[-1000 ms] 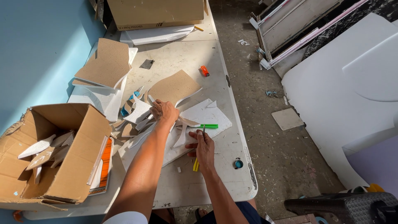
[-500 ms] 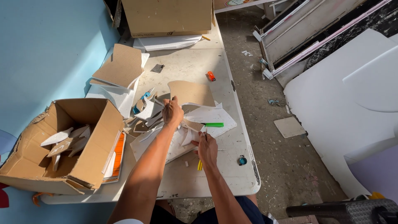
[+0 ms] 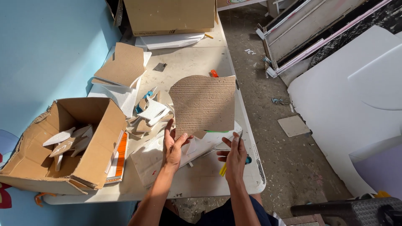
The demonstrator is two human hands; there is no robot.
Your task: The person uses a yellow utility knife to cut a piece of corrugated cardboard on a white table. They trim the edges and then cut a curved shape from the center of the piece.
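From the head view, my left hand (image 3: 173, 147) pinches the lower edge of a ribbed cardboard cutout (image 3: 203, 104), lifting it upright above the white table (image 3: 197, 62). My right hand (image 3: 235, 155) has its fingers wrapped around a yellow utility knife (image 3: 223, 168) (blade hidden). An open cardboard box (image 3: 90, 142) of scraps sits at left.

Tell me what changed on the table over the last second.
The left hand lifted the brown cardboard piece off the table and holds it upright by its lower edge. The right hand kept its grip on the yellow cutter. The open box and scraps stayed put.
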